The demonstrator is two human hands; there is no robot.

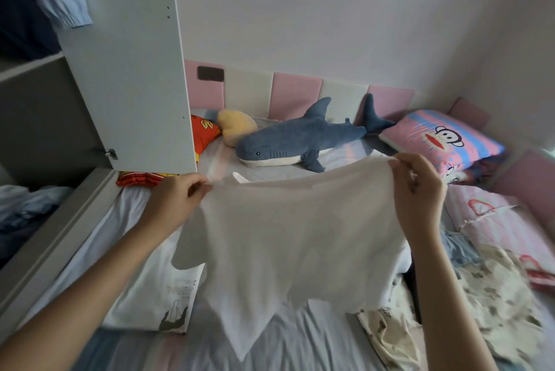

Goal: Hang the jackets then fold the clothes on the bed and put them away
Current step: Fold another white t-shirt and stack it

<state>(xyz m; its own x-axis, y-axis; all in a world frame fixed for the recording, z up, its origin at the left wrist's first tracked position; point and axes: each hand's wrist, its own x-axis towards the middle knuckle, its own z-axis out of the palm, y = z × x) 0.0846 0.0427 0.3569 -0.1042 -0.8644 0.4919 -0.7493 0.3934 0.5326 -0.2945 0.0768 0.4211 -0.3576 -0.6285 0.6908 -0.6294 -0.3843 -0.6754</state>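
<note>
both hands hold a thin white cotton garment (288,226) spread in the air above the striped bed sheet (300,346). the left hand (177,199) pinches one top corner between thumb and fingers; the right hand (420,187) pinches the other top edge, fingers curled over the cloth. it hangs limp, with a jagged lower hem, so it looks light, soft and floppy, likely to sag wherever it is unsupported. holding it at the shoulders or top corners seems best, then lowering it flat onto the sheet in front of the blue plush shark (300,136) before folding.
</note>
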